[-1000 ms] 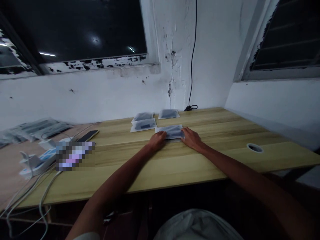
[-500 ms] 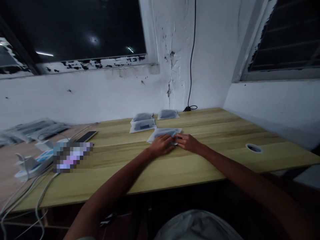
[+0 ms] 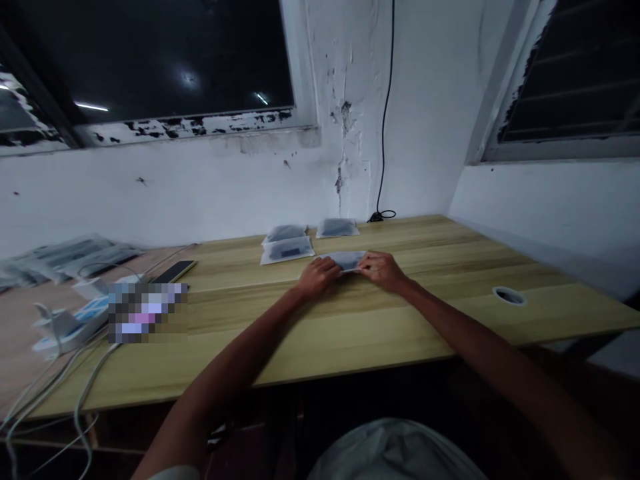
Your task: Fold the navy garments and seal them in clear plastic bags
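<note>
A frosted plastic bag with something dark inside [image 3: 349,261] is held by both hands over the wooden table [image 3: 400,333]. My left hand [image 3: 320,275] has its fingers closed on the bag's left part. At the right end, my right hand [image 3: 383,270] pinches the bag's near edge. Just beyond and to the left lie two similar bags, one [image 3: 287,251] in front of the other [image 3: 285,233]. A further bag [image 3: 337,227] rests behind the held one, near the wall.
At the left are several stacked bags [image 3: 75,257], a dark phone [image 3: 176,271], a blurred-out device [image 3: 147,313] and a white power strip [image 3: 75,333] with cables. A round hole [image 3: 509,296] is at the right. A black cable [image 3: 384,133] hangs down the wall.
My hands have moved apart, the left one slightly leftward and the right one slightly rightward and up. The near edge of the held bag now shows between them.
</note>
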`<state>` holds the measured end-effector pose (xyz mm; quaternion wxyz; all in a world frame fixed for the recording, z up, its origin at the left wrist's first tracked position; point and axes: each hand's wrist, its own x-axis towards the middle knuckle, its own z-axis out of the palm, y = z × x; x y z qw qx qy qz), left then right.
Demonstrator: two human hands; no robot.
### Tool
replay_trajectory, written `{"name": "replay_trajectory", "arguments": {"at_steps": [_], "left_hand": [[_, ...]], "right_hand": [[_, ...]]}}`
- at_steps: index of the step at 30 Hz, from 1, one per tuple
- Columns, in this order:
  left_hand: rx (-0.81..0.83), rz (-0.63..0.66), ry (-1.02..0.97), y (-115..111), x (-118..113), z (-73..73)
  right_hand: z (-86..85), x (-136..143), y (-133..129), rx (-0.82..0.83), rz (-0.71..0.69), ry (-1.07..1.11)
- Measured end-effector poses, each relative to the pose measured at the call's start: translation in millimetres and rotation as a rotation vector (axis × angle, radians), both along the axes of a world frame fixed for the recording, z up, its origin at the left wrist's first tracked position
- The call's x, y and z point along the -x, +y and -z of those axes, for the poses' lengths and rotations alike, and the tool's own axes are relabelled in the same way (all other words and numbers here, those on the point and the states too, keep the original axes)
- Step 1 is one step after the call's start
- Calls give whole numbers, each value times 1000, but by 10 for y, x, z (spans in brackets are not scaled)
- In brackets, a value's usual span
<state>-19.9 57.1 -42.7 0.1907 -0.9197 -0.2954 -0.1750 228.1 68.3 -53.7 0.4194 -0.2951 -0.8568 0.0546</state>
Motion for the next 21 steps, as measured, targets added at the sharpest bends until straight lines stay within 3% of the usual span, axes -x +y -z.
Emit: {"name": "replay_trajectory", "arguments": {"at_steps": [5,9,15,21], "left_hand": [[-45,-141,-36,177,262,-34],[-8,-170,-25,219,311,40],[118,-105,-72,162,246,178],[201,-131,-155,191,232,271]], "right_hand": [[-95,-404,235,59,123,213],[-18,-630,373,96,203,180],[220,-591,435,239,235,-118],[257,-477,386,305,222,-135]]}}
